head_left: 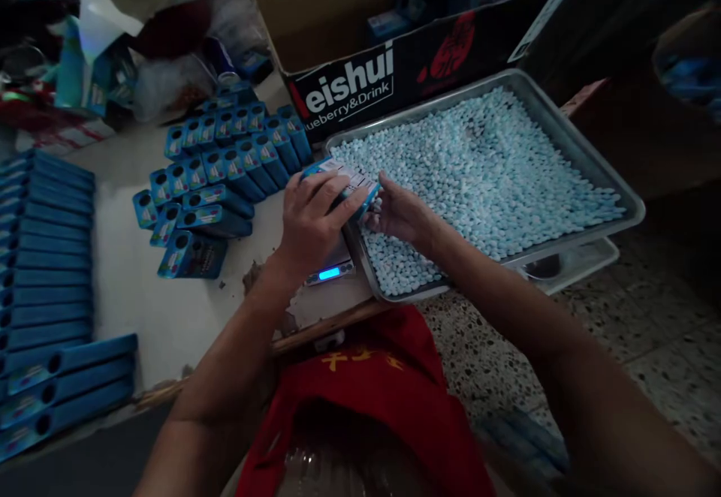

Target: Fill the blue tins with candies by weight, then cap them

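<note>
My left hand (pixel 315 212) grips a small blue carton (pixel 356 174) from above, tilted over the near-left edge of a metal tray (pixel 605 159). The tray holds a thick layer of small pale-blue and white candies (pixel 478 174). At the carton's lower right end, my right hand (pixel 397 210) has its fingers curled together, with a few candies showing at the fingertips. Part of the carton's end is hidden by the fingers. Below my left hand sits a small digital scale (pixel 330 273) with a lit blue display, its plate mostly covered.
Several blue cartons (pixel 225 159) stand in rows left of the scale, and a long stack of flat-lying cartons (pixel 48 257) lines the far left. A large cardboard box (pixel 349 84) with cartons inside stands behind the tray. The table's wooden edge (pixel 330 324) runs in front.
</note>
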Tool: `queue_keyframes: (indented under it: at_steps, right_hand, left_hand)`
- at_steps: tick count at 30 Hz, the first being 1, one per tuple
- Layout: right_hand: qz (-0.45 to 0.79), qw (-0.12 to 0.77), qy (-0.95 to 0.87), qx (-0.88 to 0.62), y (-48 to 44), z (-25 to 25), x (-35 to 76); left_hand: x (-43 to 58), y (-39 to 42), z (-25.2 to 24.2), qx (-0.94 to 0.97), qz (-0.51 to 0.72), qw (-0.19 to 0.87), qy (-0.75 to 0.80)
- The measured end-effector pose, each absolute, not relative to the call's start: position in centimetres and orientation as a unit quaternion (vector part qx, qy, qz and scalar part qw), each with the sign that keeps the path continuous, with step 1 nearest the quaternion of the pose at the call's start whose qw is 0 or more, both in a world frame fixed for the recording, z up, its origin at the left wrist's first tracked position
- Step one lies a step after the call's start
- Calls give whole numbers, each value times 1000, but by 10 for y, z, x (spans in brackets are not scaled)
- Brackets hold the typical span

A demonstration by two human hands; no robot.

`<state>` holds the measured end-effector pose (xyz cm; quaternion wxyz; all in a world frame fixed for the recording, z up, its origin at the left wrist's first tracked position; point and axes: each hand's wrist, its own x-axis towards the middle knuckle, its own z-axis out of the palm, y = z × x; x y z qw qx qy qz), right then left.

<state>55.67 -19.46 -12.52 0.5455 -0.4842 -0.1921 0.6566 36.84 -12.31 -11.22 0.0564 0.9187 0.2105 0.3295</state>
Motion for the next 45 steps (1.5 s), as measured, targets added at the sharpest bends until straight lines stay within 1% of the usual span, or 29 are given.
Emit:
queue_keyframes:
  at_steps: [4, 7, 9, 12, 14, 17, 22, 27, 31, 34, 39, 45]
  right_hand:
    - [676, 588, -29, -443, -194, -116, 554]
    - [700, 564, 24, -437, -195, -110, 555]
    - [707, 552, 22, -441, -196, -110, 558]
    - [698, 562, -16, -444, -198, -118, 564]
    - [686, 569, -51, -450, -200, -124, 566]
    - [669, 562, -115, -473, -201, -132, 568]
    - [639, 533, -228, -506, -204, -141, 566]
    - [626, 517, -243, -530, -210, -137, 557]
    - [630, 523, -206, -535, -213, -122, 554]
    - [637, 508, -209, -541, -216, -108, 555]
    - [615, 489, -262, -560, -224, -89, 554]
    - [571, 451, -368, -578, -233, -60, 543]
  left_hand:
    - [366, -124, -115, 889, 389, 93, 223]
    - [361, -121, -118, 853, 413, 174, 268]
    - [354, -120, -124, 807, 424, 258, 320]
    - [336, -128, -134, 708, 447, 383, 390]
    - [322, -140, -140, 655, 449, 434, 424]
    - [303, -161, -145, 620, 422, 473, 462]
    - [292, -179, -156, 622, 388, 481, 481]
    - [277, -180, -152, 648, 399, 467, 451]
    - [244, -187, -144, 644, 415, 438, 471]
    - [216, -196, -142, 621, 434, 414, 505]
    - [186, -211, -143, 599, 457, 390, 528]
    - [174, -214, -148, 582, 467, 400, 532]
